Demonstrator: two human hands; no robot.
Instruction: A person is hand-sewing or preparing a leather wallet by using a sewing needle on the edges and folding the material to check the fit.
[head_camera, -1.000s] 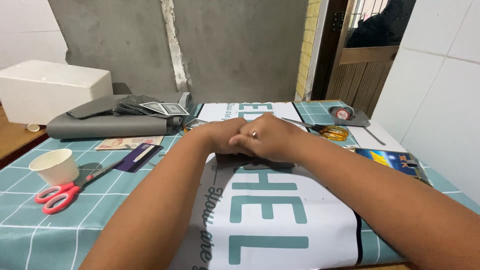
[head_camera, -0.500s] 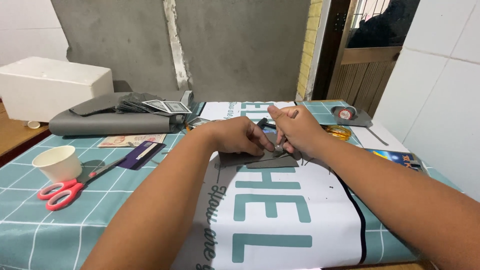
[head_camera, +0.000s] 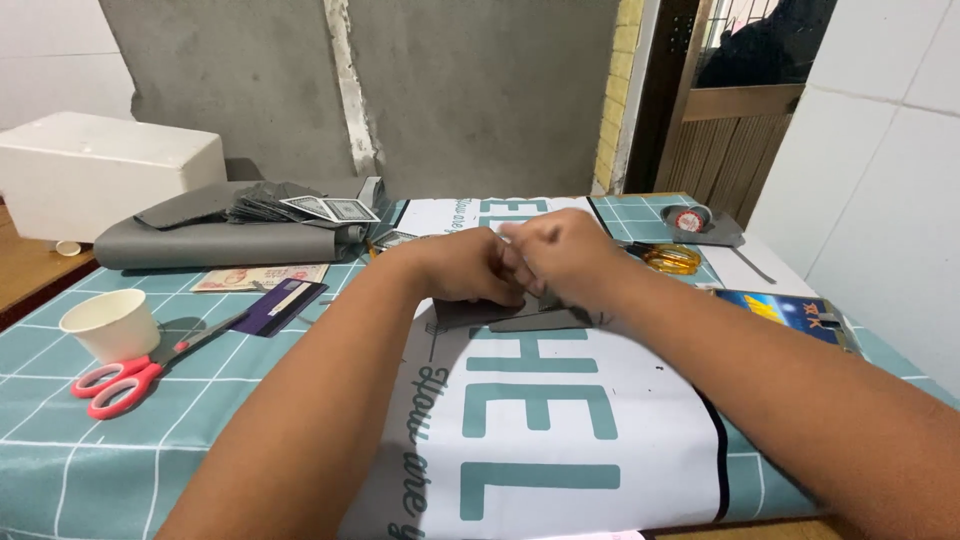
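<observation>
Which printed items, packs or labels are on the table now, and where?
White banner: under the hands, large teal lettering, black edge line.
Blue pack: right side, flat rectangle, yellow print.
Dark purple card: left, beside the red scissors.
Round red-and-white label: far right.

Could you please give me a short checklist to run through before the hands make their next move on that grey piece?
1. Both hands on the work: left hand and right hand meet over the grey piece. Ok.
2. Piece supported: it lies flat on the white printed sheet. Ok.
3. Grip on the piece: fingers hide the contact. Cannot tell.
4. Red-handled scissors away from the hands: at the left beside the paper cup. Ok.
5. Playing cards out of the way: on the grey roll behind. Ok.
</observation>
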